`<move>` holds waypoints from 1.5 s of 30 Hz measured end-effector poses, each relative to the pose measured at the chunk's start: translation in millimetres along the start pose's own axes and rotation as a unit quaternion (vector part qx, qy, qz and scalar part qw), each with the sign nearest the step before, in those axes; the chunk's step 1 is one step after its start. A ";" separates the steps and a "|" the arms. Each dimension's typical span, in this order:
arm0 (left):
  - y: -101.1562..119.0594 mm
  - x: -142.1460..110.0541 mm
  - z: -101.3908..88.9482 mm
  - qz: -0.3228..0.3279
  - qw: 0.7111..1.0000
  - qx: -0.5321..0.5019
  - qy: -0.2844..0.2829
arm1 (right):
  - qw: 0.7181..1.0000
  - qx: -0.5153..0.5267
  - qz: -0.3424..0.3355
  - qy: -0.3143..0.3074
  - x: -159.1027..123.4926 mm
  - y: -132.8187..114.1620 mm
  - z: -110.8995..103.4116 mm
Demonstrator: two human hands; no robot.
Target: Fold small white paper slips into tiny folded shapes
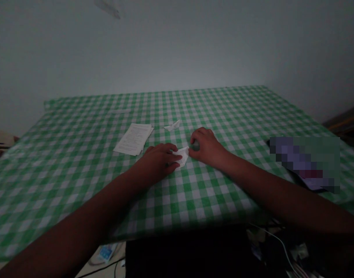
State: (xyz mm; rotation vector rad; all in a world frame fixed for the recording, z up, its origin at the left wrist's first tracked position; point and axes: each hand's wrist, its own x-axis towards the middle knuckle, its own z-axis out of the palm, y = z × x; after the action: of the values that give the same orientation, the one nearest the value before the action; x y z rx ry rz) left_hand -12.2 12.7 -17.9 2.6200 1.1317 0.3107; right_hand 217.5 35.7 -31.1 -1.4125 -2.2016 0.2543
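A small folded piece of printed paper (183, 152) lies on the checked tablecloth between my hands. My left hand (158, 159) rests over its left part, fingers pressing on it and holding it against the table. My right hand (205, 146) is curled at the right side, with a fingertip and thumb gripping the paper's right corner. Just beyond my hands lies a folded paper boat-like shape (172, 126) with pointed ends. Left of it is a stack of printed sheets (133, 139), slightly fanned.
A green-and-white checked cloth (87, 154) covers the table. A dark flat device (304, 166), partly blurred out by blocks, lies at the right. A pale wall (165, 50) stands behind. Below the front edge are a white cable (278, 237) and a blue packet (106, 253).
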 end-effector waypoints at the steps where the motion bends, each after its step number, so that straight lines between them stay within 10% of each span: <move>1: 0.3 0.2 -0.3 0.001 1.000 0.002 0.000 | 1.000 -0.002 0.004 0.000 0.8 -0.1 -0.5; 45: 4.7 0.3 -2.1 -0.016 0.999 0.031 -0.011 | 0.998 0.019 -0.022 -0.049 -17.7 -23.6 -2.3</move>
State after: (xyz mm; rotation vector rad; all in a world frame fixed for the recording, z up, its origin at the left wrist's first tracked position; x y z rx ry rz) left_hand -9.4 10.1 -14.3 2.6489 1.1923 0.2431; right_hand 205.8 9.2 -24.9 -1.3564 -2.2926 0.3549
